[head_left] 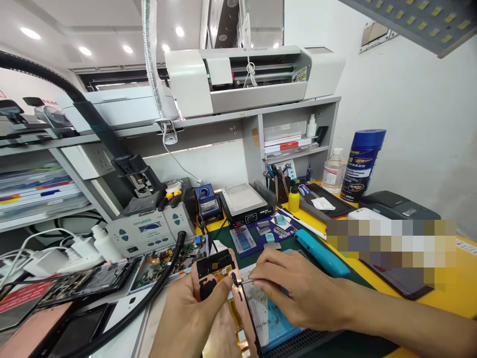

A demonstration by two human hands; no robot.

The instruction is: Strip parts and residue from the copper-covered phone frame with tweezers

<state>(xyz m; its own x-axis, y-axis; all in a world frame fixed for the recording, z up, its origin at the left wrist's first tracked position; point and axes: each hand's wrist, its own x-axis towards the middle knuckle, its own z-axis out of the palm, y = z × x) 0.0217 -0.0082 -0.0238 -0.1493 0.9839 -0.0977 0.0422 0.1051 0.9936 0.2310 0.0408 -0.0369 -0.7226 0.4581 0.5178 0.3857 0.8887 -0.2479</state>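
My left hand (pixel 192 313) grips an opened phone frame (pixel 251 318), its thumb lying across the inner side. Black patches, copper-coloured areas and an orange flex cable (pixel 234 315) show inside it. In my right hand (pixel 298 288), thumb and forefinger pinch a thin metal tool (pixel 247 281). Its tip meets the frame's right edge near my left thumb; most of the tool is hidden by the fingers, so its kind is unclear. Below the right hand lies a blue and clear tray or bag (pixel 274 323) holding small bits.
A black hose (pixel 164 283) curves along the left, beside a tray of circuit boards (pixel 160 268) and several phone parts. Behind stand a grey control station (pixel 149 231) and a hot plate (pixel 246 199). A teal tool (pixel 322 253) lies at right, near a blue spray can (pixel 363 166).
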